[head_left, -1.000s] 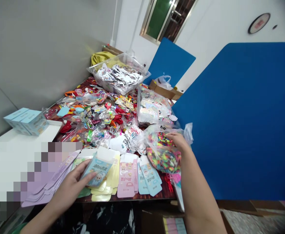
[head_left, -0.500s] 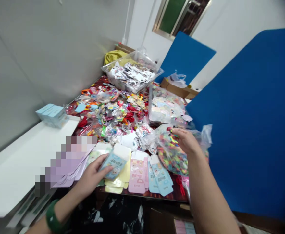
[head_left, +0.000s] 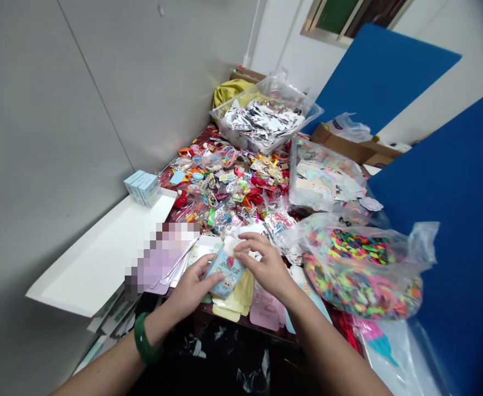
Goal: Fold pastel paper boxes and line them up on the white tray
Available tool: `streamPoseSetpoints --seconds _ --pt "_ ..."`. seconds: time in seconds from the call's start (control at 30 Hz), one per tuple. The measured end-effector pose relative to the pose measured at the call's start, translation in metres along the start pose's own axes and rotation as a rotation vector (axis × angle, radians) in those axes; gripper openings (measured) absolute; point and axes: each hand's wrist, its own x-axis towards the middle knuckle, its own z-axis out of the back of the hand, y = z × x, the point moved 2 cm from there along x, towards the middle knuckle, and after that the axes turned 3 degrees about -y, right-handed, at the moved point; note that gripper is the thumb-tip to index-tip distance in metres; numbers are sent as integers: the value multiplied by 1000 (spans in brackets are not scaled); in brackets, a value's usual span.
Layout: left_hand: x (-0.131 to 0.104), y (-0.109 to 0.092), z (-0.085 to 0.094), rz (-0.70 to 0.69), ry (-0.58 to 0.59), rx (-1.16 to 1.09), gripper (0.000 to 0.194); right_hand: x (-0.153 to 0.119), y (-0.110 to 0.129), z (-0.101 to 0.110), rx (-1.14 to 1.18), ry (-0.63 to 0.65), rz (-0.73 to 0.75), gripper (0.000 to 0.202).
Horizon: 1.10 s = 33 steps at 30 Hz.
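My left hand [head_left: 194, 283] is closed around a small light-blue printed carton [head_left: 225, 275], which it holds tilted, with the white top flap towards the far side. My right hand [head_left: 262, 261] is at the carton's upper end, its fingers bent and close together. At its fingertips, against the carton's face, shows a small red piece [head_left: 230, 261]; its exact kind is too small to tell. Below lie flat yellow cartons [head_left: 227, 312], pink cartons [head_left: 266, 308] and blue cartons [head_left: 313, 294], partly covered by my right hand and forearm.
A clear bag of colourful small pieces [head_left: 361, 280] lies at right. Behind are mixed packaged trinkets [head_left: 233, 181], a clear bin of white cutouts [head_left: 266, 124] and another clear bin [head_left: 328, 181]. Blue cartons [head_left: 142, 188] stand on a white tray [head_left: 101, 258] at left, near purple cartons [head_left: 165, 264].
My right hand has moved left from the bag of colourful pieces to the top of the blue carton. The carton stays in my left hand. The whole view has shifted.
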Motion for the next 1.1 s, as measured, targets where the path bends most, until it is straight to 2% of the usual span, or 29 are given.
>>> streamPoseSetpoints --seconds 0.13,0.23,0.3,0.37,0.47,0.53,0.63,0.67,0.73,0.83,0.9,1.0,1.03,1.1 --pt "2 0 2 3 -14 -8 50 2 4 -8 -72 117 57 19" --pt "3 -5 3 -26 -23 37 46 5 6 -13 -128 24 137 21" --pt "4 -9 3 -66 -29 65 42 8 6 -16 -120 -28 161 15" --pt "5 -11 4 -79 -13 57 40 13 4 -17 -79 -66 132 8" --pt "6 -10 5 -61 8 22 39 20 -1 -16 -25 -127 69 13" --pt "7 -9 6 -60 8 0 41 22 -2 -16 -10 -66 57 14" --pt "8 -7 7 -48 6 -44 43 23 -3 -17 24 101 39 19" --pt "8 -7 8 -38 7 -62 43 24 -4 -16 39 112 32 21" --pt "9 -7 8 -14 8 -94 44 29 -6 -12 57 47 35 22" --pt "9 -8 10 0 -7 -117 44 52 -14 -4 34 -143 13 22" --pt "8 -7 10 -1 -10 -122 44 76 -21 -1 53 -244 -100 25" --pt "8 -6 9 -14 -3 -119 43 118 -31 -6 149 -209 -327 32" --pt "8 -5 9 -22 -2 -113 43 131 -33 -10 155 -186 -350 34" --pt "8 -5 9 -43 -6 -97 43 153 -34 -17 113 -196 -296 38"
